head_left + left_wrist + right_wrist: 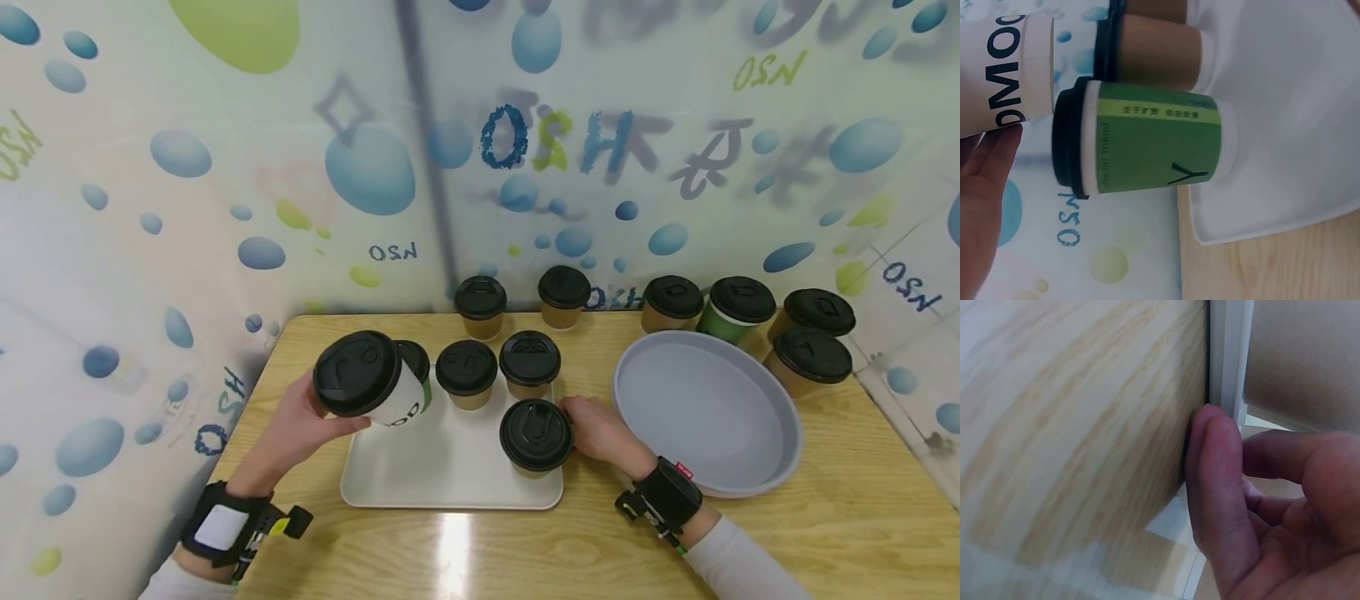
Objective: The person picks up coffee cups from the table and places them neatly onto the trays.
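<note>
My left hand [300,429] grips a white paper cup [397,402] with a black lid, held tilted above the left side of a white tray [420,475]. Just behind it, a green lidded cup [1157,137] stands upright on the tray. Two brown lidded cups [468,396] [528,388] stand at the tray's back, and another brown cup [536,442] stands near its right edge. Beside that cup, my right hand [603,433] pinches the tray's right rim [1230,362], fingers on either side of it.
A round grey tray [705,408] lies to the right. Behind and beside it stand several lidded cups, one of them green [731,321]. Two more brown cups [480,325] [561,312] stand along the table's back edge, against a patterned wall [480,225].
</note>
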